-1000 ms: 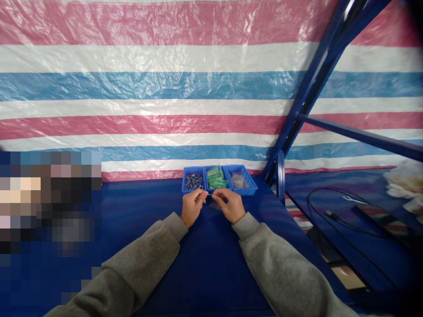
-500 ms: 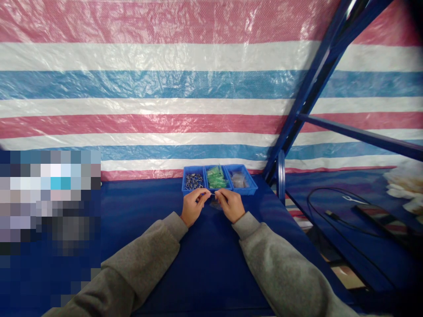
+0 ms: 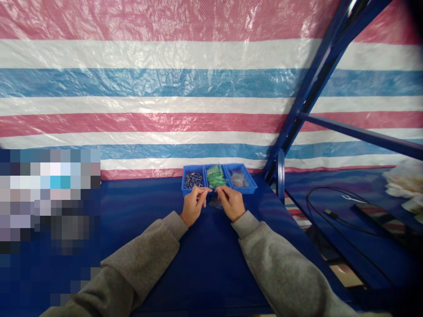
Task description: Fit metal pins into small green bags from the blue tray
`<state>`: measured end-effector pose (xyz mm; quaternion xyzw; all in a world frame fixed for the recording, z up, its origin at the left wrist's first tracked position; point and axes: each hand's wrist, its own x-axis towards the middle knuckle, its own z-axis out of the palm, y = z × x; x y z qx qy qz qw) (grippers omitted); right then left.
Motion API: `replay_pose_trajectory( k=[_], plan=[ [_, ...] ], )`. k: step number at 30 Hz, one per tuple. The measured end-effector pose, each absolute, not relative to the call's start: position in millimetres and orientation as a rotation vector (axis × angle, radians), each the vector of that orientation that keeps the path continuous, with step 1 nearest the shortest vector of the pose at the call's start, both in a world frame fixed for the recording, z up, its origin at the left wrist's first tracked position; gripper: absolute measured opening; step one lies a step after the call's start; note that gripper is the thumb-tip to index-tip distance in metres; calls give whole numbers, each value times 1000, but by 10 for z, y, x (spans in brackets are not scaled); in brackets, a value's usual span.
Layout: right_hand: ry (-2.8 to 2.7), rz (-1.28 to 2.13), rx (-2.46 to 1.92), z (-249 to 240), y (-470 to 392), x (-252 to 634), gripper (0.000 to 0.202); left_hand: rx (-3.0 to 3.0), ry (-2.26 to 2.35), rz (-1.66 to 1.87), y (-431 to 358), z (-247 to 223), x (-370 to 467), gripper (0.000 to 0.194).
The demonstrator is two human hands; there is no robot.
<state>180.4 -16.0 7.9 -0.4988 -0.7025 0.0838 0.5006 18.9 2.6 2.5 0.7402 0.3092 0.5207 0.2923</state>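
Observation:
Three joined blue bins stand at the back of the blue table. The left bin (image 3: 184, 181) holds dark and silvery small metal parts, the middle one green packets (image 3: 216, 176), and the right one clear plastic pieces (image 3: 238, 178). Just in front, my left hand (image 3: 194, 205) has its index finger stretched toward the right and its thumb apart from it; nothing shows in it. My right hand (image 3: 231, 203) is pinched, its fingertips close to the left index finger; what they hold is too small to name. A small clear item (image 3: 216, 202) lies between the hands on the table.
A blue metal frame post (image 3: 297, 110) slants up at the right. Beyond it, a black cable (image 3: 333, 222) and a dark flat device (image 3: 373, 215) lie on another blue surface. Striped sheeting hangs behind; the left side is pixelated.
My left thumb and index finger have come apart from their pinch, and the index finger now points right. My right hand stays pinched in nearly the same place.

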Motion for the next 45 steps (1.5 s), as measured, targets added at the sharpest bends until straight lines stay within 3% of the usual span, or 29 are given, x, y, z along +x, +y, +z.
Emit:
replay_pose_trajectory(
  k=[27,37,45],
  plan=[
    [-1691,191,-1187,66,-149,1814,32,2147,874,1435,107,16,159,26],
    [-1756,293,-1070,71,-176,1773,19,2015,921,1238,61,8,170,22],
    [-1780,282,-1097,82,-195,1784,22,2023,924,1298,40,55,185,23]
  ],
)
